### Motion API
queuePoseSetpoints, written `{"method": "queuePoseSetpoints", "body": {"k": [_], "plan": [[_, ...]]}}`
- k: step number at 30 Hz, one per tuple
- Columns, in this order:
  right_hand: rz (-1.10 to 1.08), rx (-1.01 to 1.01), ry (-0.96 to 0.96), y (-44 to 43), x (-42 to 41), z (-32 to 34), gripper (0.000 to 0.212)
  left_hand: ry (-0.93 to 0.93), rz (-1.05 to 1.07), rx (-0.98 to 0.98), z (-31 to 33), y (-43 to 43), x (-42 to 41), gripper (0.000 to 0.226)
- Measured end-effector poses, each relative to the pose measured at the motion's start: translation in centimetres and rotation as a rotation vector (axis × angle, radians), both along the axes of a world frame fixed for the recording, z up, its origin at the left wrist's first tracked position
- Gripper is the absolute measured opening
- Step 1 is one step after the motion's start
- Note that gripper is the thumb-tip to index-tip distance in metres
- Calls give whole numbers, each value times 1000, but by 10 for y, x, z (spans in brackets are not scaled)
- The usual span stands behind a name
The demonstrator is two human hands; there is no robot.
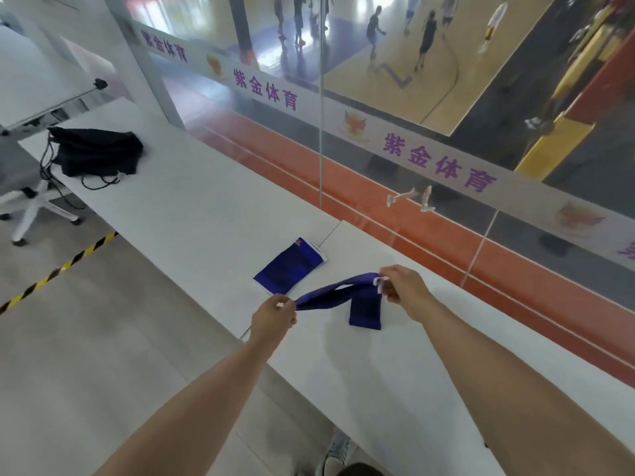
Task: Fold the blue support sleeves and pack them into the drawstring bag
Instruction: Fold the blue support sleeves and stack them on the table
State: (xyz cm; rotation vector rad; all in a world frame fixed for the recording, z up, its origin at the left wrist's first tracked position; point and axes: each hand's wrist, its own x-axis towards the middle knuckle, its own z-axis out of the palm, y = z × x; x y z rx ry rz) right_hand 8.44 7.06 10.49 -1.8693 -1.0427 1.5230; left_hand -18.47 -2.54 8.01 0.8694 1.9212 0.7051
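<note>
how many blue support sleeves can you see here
2. One blue sleeve lies flat on the white table, past the hands. The other sleeve is held up between the left hand and right hand. More could be inside the black drawstring bag.

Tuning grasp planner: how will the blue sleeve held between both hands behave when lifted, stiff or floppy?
Probably floppy: the held sleeve twists and sags between the left hand and right hand, one end hanging down. Likely light, since two pinches carry it. Being soft fabric, it should not roll.
</note>
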Motion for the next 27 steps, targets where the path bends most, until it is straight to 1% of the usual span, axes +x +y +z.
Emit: {"method": "queuePoseSetpoints", "body": {"k": [1,3,5,7,8,10,11,14,17,19,23,27], "plan": [[-24,16,25,7,-3,-1,17,20,3,12,0,13,-2,18],[-46,36,2,21,-5,-11,16,108,-13,24,-3,41,-2,21],[-55,13,-3,27,-7,-18,20,186,-30,35,-5,59,0,11],[-48,-45,11,32,-5,-27,26,205,-39,35,-9,78,1,7],[-41,-73,12,33,-3,-32,23,193,-42,27,-12,87,1,11],[-16,-131,-32,34,1,-42,7,166,-65,4,-19,107,-1,21],[-7,-165,-72,34,2,-45,7,182,-104,-6,-23,119,-2,22],[-12,-271,-127,27,-1,-53,5,247,-279,-17,-34,157,-4,13],[-107,-339,-50,1,-17,-63,3,278,-482,4,-44,191,-6,8],[-171,-377,18,-17,-35,-74,1,291,-619,20,-54,215,-7,10],[-230,-454,-6,-41,-81,-100,9,330,-881,59,-71,250,1,11],[-271,-507,-51,-51,-125,-119,18,354,-1047,121,-92,268,13,7]]}}
